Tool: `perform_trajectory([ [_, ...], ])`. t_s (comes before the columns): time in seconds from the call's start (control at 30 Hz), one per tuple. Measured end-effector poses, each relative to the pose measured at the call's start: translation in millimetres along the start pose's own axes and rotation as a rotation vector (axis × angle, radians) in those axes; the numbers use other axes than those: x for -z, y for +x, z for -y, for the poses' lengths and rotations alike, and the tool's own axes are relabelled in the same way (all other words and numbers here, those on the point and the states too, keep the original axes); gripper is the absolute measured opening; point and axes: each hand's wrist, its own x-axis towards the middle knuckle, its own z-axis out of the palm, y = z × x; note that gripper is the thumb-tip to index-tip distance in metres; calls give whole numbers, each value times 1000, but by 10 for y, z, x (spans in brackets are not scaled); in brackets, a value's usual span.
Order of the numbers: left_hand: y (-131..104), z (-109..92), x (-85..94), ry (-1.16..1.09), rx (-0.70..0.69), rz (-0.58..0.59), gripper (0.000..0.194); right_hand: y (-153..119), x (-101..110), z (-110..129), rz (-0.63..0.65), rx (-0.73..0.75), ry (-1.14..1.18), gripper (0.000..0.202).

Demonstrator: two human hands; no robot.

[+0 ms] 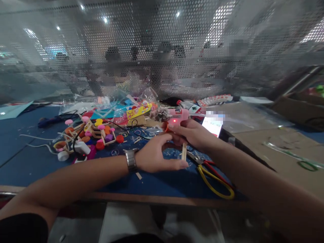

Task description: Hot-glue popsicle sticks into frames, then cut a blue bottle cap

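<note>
While the right hand [193, 133] wrapped its fingers around a pink glue gun [179, 114], the left hand [154, 152] clamped a wooden piece [184, 152] between thumb and fingers, pliers [201, 170] lying just beside that thumb's tip.

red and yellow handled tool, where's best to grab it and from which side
Probably by its yellow handle, from the near table edge: the wide loop bows toward that edge and shows plainly, while the metal head points away and the right forearm crowds the red handle.
</note>
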Motion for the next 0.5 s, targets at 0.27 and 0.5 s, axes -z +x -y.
perform_trajectory([
  [0.27,-377,-60,310,383,-16,45,48,-35,47,-193,-114,27,49,36],
  [0.5,-481,-4,512,299,155,-294,58,-154,101,-340,9,255,-71,16],
])
